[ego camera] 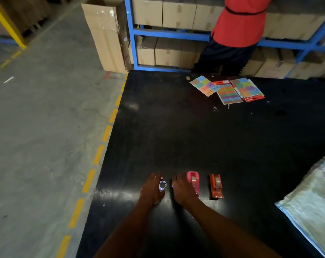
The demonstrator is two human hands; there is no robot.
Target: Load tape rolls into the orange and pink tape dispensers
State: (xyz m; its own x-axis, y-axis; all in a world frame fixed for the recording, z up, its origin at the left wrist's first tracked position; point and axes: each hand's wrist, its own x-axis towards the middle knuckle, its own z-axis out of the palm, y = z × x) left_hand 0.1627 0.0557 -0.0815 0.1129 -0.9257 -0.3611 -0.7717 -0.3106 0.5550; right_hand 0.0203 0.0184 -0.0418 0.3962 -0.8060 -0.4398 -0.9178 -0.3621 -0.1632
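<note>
Pink dispenser lower centre, right hand curled against it; left hand pinches tape roll; orange dispenser just right.

On the black worktop, the left hand grips a tape roll. The right hand rests against the pink dispenser; the orange dispenser stands just beside it.
</note>
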